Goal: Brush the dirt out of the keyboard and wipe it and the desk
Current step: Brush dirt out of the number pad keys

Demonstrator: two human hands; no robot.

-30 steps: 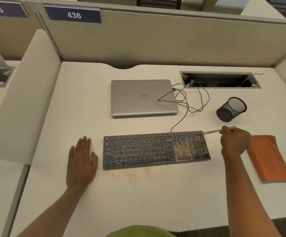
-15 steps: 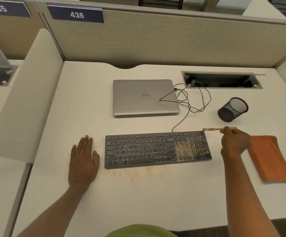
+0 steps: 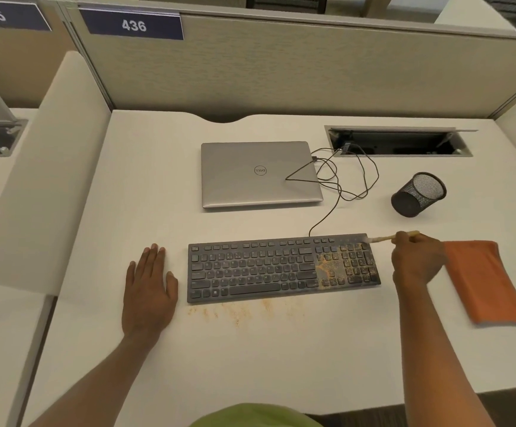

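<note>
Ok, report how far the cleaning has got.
Done: nothing clearly; orange dirt coats the number pad of the dark grey keyboard. In hand: the right hand holds a small pale brush at the keyboard's far right corner; the left hand rests flat on the white desk. Left: brushing, then wiping keyboard and dirt-speckled desk.

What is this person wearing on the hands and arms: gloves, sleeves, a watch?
Nothing visible. The left hand and right hand are bare, with no gloves, rings or watch. The left forearm and right forearm show no sleeves. A yellow-green garment shows at the bottom edge.
</note>
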